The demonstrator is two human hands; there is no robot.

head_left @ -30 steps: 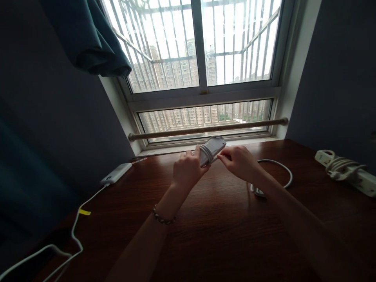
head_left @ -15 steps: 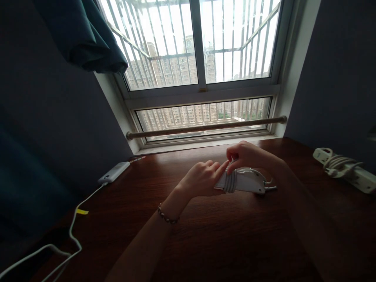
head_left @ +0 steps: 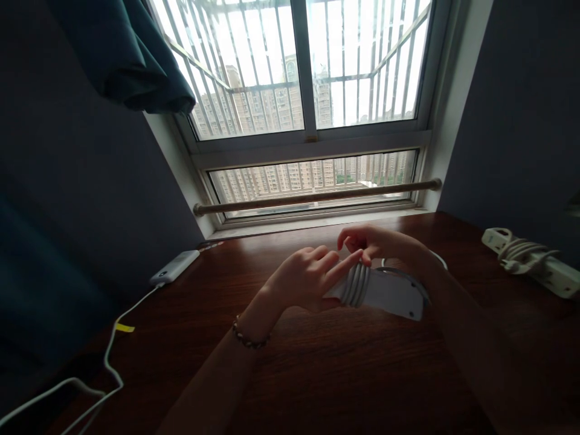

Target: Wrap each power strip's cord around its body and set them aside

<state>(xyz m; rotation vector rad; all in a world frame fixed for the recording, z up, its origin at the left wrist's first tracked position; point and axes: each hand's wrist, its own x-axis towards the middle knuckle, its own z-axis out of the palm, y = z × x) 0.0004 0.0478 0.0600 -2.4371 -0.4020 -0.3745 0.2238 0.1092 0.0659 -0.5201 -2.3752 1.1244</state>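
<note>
A white power strip, long and flat with small dark screw holes at its right end, is held above the desk and tilts down to the right. My left hand is closed around its left end, with the index finger stretched over the coils of grey-white cord. Several turns of this cord wrap the strip beside that finger. At the top of the coils, my right hand has its fingers curled and pinched on the cord. A loose length of cord shows beyond my right wrist, partly hidden by it.
Another white power strip with its cord wound round it lies on the right of the wooden desk. A white box-shaped device with a white cable is at the left. A barred window stands behind.
The power strip has turned, its right end dropping lower and its flat face now showing more. My right hand has shifted slightly left and down by the coils; the loose cord now shows farther right.
</note>
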